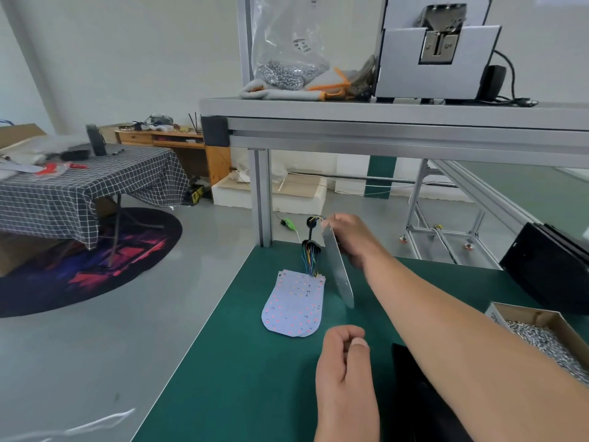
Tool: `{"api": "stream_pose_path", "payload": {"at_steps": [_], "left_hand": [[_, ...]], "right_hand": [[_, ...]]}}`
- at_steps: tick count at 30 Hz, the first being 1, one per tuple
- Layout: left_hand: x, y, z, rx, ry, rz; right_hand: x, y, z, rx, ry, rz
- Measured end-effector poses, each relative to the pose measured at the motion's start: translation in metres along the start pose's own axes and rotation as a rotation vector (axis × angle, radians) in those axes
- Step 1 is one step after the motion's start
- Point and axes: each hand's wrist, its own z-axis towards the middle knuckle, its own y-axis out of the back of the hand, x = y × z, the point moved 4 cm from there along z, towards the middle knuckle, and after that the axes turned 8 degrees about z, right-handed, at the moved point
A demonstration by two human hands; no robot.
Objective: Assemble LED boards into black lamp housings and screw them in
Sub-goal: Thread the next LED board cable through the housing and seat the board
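Right hand (347, 237) grips one LED board (338, 269) by its top end, edge-on and tilted above the green surface (223, 362). Left hand (344, 365) hovers nearer, its fingers curled with nothing visible in them. Just left of the held board, a stack of boards (293, 304) with coloured wires (310, 256) lies flat. A box of screws (541, 333) sits at the far right.

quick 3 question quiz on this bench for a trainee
1. True or false: the right hand holds a board lifted on edge.
2. Where is the box of screws? A) on the top shelf B) on the bench at the right C) on the floor
3. Fill in: the stack of boards lies flat on the ___ mat.
Key: 1 true; 2 B; 3 green.
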Motion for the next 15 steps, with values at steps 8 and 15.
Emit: {"api": "stream_pose_path", "payload": {"at_steps": [8,15], "left_hand": [[-0.001,-0.001,-0.002,-0.004,-0.028,-0.078],[-0.009,0.001,-0.010,-0.010,-0.110,-0.148]], "right_hand": [[0.042,0.036,-0.033,-0.108,0.083,0.198],[0.063,0.054,-0.089,-0.186,0.257,0.251]]}}
